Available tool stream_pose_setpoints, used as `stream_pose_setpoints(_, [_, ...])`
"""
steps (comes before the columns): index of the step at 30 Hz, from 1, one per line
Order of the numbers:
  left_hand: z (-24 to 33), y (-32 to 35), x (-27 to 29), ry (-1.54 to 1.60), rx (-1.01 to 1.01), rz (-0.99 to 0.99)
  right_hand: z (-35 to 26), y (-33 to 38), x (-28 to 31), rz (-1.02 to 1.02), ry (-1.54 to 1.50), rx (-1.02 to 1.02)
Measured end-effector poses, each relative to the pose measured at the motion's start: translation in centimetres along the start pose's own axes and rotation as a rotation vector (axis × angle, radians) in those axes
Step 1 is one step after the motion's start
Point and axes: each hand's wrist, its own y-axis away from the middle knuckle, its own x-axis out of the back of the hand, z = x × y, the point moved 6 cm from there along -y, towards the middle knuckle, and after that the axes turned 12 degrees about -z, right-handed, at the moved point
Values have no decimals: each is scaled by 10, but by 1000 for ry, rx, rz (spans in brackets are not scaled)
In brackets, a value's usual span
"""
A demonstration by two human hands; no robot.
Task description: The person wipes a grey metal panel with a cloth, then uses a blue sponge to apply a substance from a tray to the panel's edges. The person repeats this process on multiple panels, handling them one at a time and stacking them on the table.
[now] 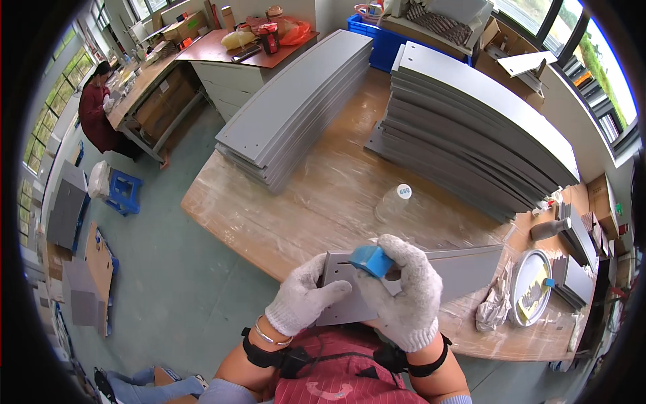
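Observation:
A long grey panel (464, 269) lies along the near edge of the table, with small holes at its left end. My left hand (303, 296), in a white knitted glove, grips that end, its thumb on the top face. Between the fingers and thumb of my right hand (409, 296), also gloved, is a small blue block (371, 260), held over the panel near its left end. Just beyond the panel stands a clear bottle (389, 207) with a white cap.
Two stacks of curved grey panels, the left stack (296, 87) and the taller right stack (464, 128), rise from the film-covered table (289, 215). At the right lie a crumpled cloth (494, 306), a round white lid (517, 306) and a grey bottle (550, 229). A person (97, 111) works far left.

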Motion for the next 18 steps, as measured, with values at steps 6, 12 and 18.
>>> stream_pose_setpoints(6, [-4,6,-1,-58,25,73,16,0,2,3,81,-29])
stream_pose_setpoints(12, [-7,15,4,-32,10,138,96,43,68,248,107,-266])
stream_pose_setpoints(18, [-4,12,7,-73,-39,209,59,23,48,99,56,-107])
